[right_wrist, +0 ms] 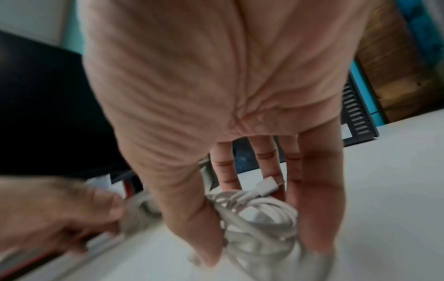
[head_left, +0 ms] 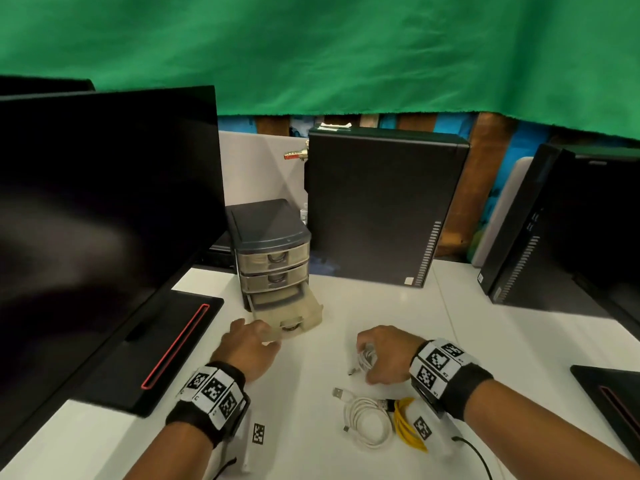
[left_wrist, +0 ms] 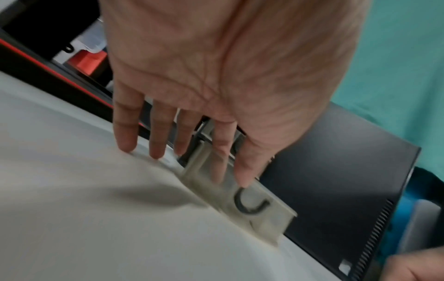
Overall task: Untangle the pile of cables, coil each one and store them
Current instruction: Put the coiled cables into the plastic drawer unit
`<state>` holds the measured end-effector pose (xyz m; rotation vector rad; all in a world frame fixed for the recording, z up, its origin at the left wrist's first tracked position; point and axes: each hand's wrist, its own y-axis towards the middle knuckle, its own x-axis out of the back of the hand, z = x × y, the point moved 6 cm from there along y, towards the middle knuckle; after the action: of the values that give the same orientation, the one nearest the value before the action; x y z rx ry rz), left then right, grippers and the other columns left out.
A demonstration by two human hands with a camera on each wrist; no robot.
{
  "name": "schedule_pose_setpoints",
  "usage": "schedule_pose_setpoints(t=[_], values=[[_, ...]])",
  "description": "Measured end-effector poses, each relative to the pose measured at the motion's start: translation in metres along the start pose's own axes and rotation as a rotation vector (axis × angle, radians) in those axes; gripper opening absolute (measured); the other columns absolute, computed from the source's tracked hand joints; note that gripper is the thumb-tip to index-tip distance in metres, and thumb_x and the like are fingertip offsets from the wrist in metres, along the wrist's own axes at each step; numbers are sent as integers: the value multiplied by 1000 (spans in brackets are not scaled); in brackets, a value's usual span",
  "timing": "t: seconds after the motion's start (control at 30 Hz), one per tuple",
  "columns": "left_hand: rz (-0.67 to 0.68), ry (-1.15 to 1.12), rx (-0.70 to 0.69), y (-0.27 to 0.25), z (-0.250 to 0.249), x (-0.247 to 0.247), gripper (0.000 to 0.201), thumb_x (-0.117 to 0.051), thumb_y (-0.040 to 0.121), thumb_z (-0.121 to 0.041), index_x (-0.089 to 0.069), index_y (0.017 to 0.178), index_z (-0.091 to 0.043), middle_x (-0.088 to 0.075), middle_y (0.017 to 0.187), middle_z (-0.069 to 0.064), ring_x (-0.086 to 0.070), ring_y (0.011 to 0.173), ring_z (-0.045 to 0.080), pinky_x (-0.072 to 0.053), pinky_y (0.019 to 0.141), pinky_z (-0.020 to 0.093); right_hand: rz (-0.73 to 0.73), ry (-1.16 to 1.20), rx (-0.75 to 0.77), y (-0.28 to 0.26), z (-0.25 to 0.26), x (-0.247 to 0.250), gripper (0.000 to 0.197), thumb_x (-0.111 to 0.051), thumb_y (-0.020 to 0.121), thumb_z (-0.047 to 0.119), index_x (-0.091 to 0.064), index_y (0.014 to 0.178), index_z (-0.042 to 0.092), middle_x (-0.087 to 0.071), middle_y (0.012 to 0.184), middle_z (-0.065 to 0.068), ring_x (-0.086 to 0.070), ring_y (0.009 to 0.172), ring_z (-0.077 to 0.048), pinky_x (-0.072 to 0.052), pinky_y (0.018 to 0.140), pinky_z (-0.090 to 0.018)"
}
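Observation:
A small grey drawer unit (head_left: 273, 251) stands mid-table with its bottom translucent drawer (head_left: 287, 313) pulled out. My left hand (head_left: 252, 344) is at the drawer's front left corner. In the left wrist view this hand (left_wrist: 233, 176) pinches the front wall of the drawer (left_wrist: 271, 218), with the thumb outside and the index finger inside. My right hand (head_left: 388, 355) hovers just above the table, right of the drawer, and grips a coiled white cable (head_left: 367, 358). The right wrist view shows the coil (right_wrist: 264, 214) held between thumb and fingers (right_wrist: 314, 199). A second white coil (head_left: 367, 420) and a yellow cable (head_left: 408, 424) lie nearer me.
A big black monitor (head_left: 104, 202) on a black base (head_left: 166, 348) fills the left side. A black computer tower (head_left: 381, 209) stands behind the drawers, with another tower (head_left: 561, 230) at the right. A thin black wire (head_left: 478, 455) runs from my right wrist.

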<state>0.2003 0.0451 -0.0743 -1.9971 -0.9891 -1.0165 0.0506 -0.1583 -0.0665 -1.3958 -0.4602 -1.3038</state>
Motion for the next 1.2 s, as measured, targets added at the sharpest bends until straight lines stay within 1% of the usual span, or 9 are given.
schedule_pose_setpoints(t=[0.1,0.23,0.33,0.47,0.6,0.73,0.83,0.97,1.2], values=[[15,-105,-65,-2,8,0,27,-50,99,-31,-73,107,-19,-67,116,2,-62,107,18,-49,94,28,-35,207,-13,8,0,19,30,-77,77,22,-61,102,29,-61,105,1,-68,82,-20,-57,56,-27],[20,-314,-13,-6,22,-1,31,-60,97,-33,-67,127,-27,-63,133,-8,-57,123,12,-40,102,22,-126,358,96,20,41,52,27,-83,74,26,-64,93,33,-67,93,0,-65,71,-16,-60,61,-33],[5,-333,-10,-9,24,-2,29,-62,96,-35,-68,124,-30,-64,132,-8,-58,119,10,-42,100,20,-165,302,182,41,89,64,26,-78,77,24,-64,99,27,-63,93,6,-62,77,-14,-51,62,-26],[-17,-355,-31,-18,24,0,26,-62,96,-33,-69,121,-33,-65,130,-10,-57,105,1,-43,94,16,-194,169,141,81,137,52,23,-71,80,21,-66,102,20,-68,99,-3,-66,90,-25,-58,76,-33],[-28,-370,-66,-22,23,2,25,-61,95,-31,-71,115,-41,-67,123,-14,-56,98,-1,-46,91,16,-240,46,66,97,147,29,25,-65,86,23,-67,109,14,-69,107,-10,-67,97,-32,-54,77,-32],[0,-367,-75,-17,25,1,24,-59,96,-29,-73,110,-42,-71,115,-14,-64,105,5,-50,93,21,-315,33,118,86,139,27,42,-68,81,18,-54,121,20,-61,119,-5,-63,107,-32,-55,88,-39],[5,-354,-63,-14,24,0,21,-59,95,-30,-74,107,-40,-73,109,-12,-65,102,9,-53,92,27,-379,-122,136,76,136,27,29,-66,84,19,-60,111,22,-59,118,-3,-60,108,-29,-51,85,-36],[6,-333,-54,-11,24,-2,21,-59,95,-34,-75,107,-39,-72,106,-15,-65,97,6,-52,87,23,-340,-215,103,82,141,22,16,-61,86,14,-70,99,17,-70,102,-5,-66,96,-29,-48,75,-31],[-8,-366,-45,-9,26,-3,22,-63,94,-39,-72,114,-36,-70,110,-16,-64,99,4,-51,90,21,-318,13,209,83,126,30,45,-59,92,32,-55,137,27,-57,132,-1,-54,122,-24,-48,100,-38]])
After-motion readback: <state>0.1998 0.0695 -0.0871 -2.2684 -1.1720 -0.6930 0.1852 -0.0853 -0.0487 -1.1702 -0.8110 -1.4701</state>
